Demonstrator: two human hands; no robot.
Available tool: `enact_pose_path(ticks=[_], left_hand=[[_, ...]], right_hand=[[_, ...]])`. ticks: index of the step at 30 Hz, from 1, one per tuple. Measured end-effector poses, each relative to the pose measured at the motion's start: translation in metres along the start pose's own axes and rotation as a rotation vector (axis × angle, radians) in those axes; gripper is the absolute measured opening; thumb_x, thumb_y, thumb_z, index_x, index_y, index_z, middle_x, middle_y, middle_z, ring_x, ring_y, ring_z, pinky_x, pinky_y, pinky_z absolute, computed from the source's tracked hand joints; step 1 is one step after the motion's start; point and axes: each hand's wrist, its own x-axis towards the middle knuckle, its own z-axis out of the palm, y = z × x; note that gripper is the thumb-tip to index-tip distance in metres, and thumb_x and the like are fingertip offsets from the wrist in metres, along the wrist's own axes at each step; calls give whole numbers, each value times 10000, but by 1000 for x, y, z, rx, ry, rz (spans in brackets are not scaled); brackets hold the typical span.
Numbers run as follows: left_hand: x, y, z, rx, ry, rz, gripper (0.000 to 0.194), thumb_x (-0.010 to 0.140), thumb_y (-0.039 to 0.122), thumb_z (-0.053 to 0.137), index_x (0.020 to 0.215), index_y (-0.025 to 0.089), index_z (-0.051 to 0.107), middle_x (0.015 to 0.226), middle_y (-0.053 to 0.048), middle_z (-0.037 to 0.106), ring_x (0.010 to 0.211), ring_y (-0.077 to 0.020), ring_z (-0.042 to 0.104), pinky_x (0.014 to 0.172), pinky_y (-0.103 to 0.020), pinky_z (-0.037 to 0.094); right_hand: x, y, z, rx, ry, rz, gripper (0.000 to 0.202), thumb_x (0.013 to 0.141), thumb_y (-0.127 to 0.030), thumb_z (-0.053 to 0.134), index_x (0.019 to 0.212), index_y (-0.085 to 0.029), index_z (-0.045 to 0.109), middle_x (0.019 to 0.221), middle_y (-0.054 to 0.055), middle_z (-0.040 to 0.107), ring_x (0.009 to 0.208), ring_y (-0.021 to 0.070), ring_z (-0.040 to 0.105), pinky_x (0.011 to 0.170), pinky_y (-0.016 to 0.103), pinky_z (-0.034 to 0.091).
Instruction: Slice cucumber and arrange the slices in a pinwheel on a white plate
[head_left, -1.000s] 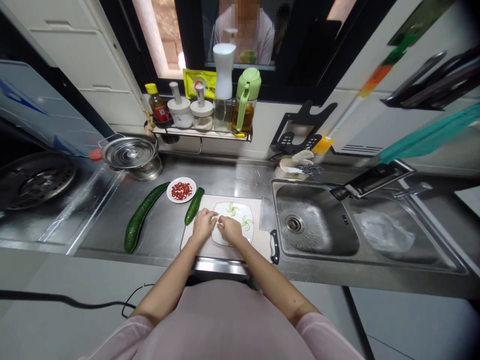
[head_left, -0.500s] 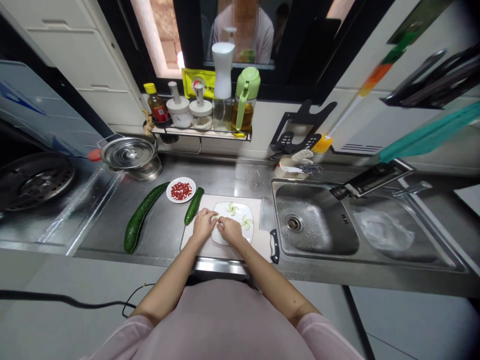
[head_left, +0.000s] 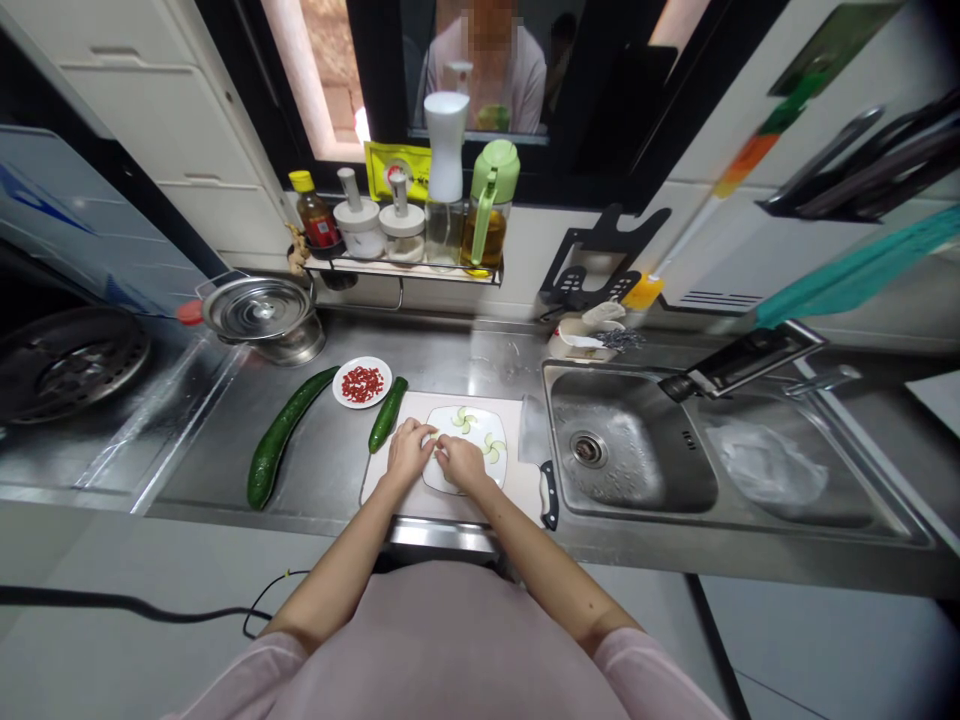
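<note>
A white square plate (head_left: pixel 459 481) lies on the pale cutting board (head_left: pixel 420 506). On its far and right parts, thin cucumber slices (head_left: pixel 493 447) are laid in two pinwheel shapes. My left hand (head_left: pixel 409 450) bends over the plate's left edge, fingers closed together. From the right, my right hand (head_left: pixel 460 462) meets it with thumb and fingers pinched, the fingertips of both hands almost touching. Between them a pale green bit shows, seemingly a cucumber slice, mostly hidden by the fingers. A cut piece of cucumber (head_left: pixel 388 415) rests at the board's left edge.
Left of the board are a whole cucumber (head_left: pixel 281 440) and a small plate of red bits (head_left: pixel 362 383). A knife (head_left: pixel 550 495) lies along the board's right side, beside the sink (head_left: pixel 637 508). A lidded steel pot (head_left: pixel 262 310) and a seasoning shelf (head_left: pixel 420 268) stand behind.
My hands stay over the left part of the plate, with only a slight shift of the fingers. Nothing else has moved; the view tilts up very slightly.
</note>
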Motion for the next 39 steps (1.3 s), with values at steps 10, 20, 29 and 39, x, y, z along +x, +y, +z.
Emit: enact_pose_path(ticks=[10,20,29,39], left_hand=[[-2,0,-2,-240,171,-93,334,811,248,573,1130,198,659,901,-40,555,732,-136,539,754,-280,465],[-24,-10,-18,-579,553,-419,338,783,310,538,1079,169,620,747,21,519,526,-70,432,572,-206,429],[-36,-21,-18,-478,528,-419,308,775,327,536,1017,176,652,768,-1,551,565,-89,463,606,-213,441],[-69,-42,-17,-259,371,-369,259,783,320,515,927,189,685,695,-1,595,599,-133,522,640,-246,434]], right_hand=[[-1,5,-11,167,112,72,240,927,-333,431,988,-232,640,906,22,686,824,158,602,647,225,347],[-27,67,-45,600,550,212,341,826,-455,449,815,-180,650,583,-25,525,581,136,488,581,219,359],[-57,97,-49,727,707,219,375,764,-503,497,776,-157,638,610,-14,517,578,129,459,578,236,358],[-72,93,-33,812,662,244,384,747,-527,511,769,-157,612,555,-39,453,546,123,417,558,232,351]])
